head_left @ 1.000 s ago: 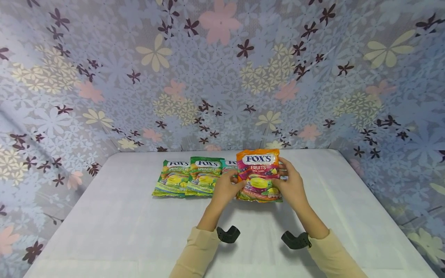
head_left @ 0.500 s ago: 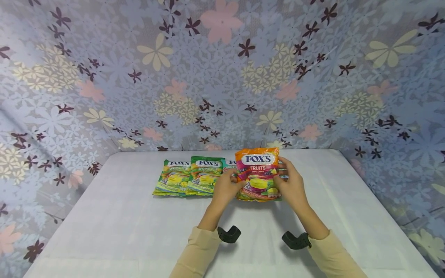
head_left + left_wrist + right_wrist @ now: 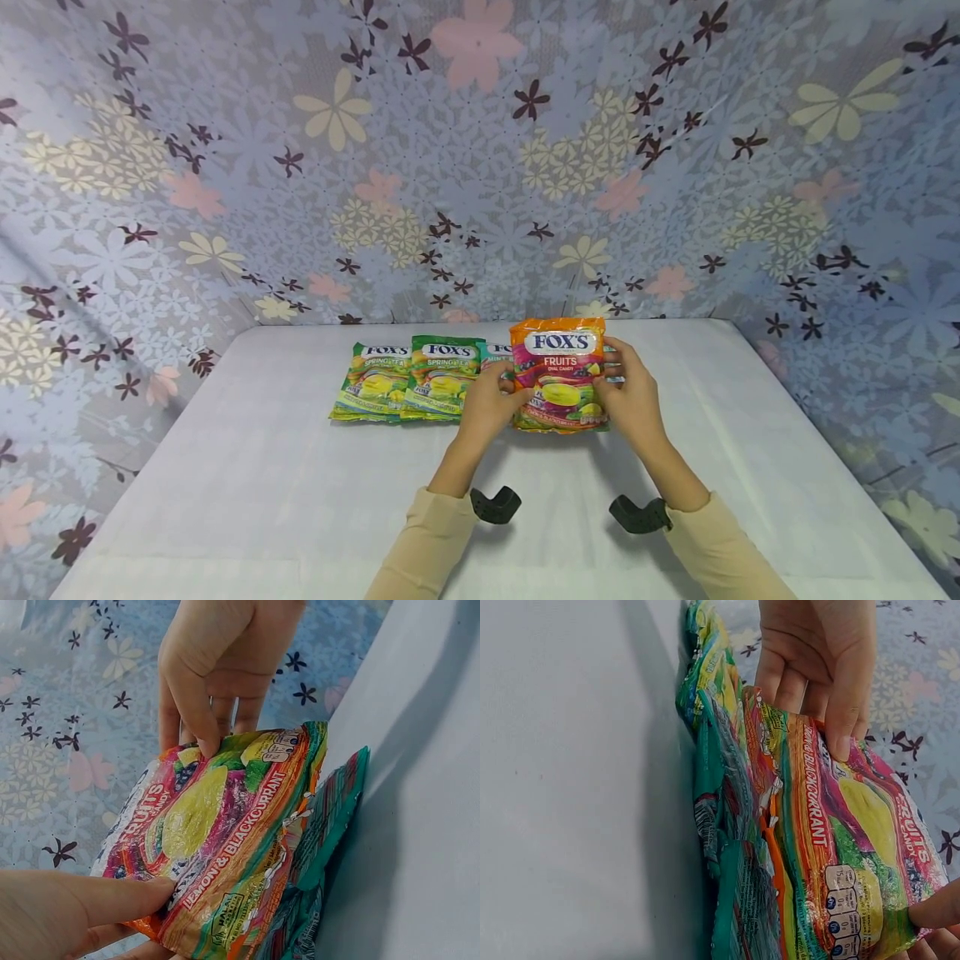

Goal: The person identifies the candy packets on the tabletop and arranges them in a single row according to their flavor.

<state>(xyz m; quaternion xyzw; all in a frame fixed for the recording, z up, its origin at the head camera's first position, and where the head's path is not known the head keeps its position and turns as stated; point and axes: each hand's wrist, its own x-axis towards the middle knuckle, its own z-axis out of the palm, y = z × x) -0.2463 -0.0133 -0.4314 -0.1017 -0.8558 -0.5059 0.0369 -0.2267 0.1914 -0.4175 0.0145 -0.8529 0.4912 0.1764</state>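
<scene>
An orange-and-purple bag of fruit candy (image 3: 558, 375) is held face up between both hands, at the right end of a row of candy bags. My left hand (image 3: 487, 404) grips its left edge, thumb on the front. On the opposite edge, my right hand (image 3: 632, 396) pinches it with the thumb in front and fingers behind. Teal mint candy packaging (image 3: 330, 825) lies beneath and behind it, mostly hidden; in the right wrist view two teal bottom edges (image 3: 742, 900) show. Whether the orange bag touches them I cannot tell.
Two green spring tea candy bags (image 3: 444, 379) lie overlapping to the left of my left hand. They rest on a white-covered table (image 3: 300, 500), whose back edge meets a flowered cloth backdrop (image 3: 480, 167). Black wrist mounts (image 3: 495, 505) sit below both hands.
Both hands keep their hold on the orange candy bag. It has shifted only slightly, a little left and then back right. The green bags stay where they were.
</scene>
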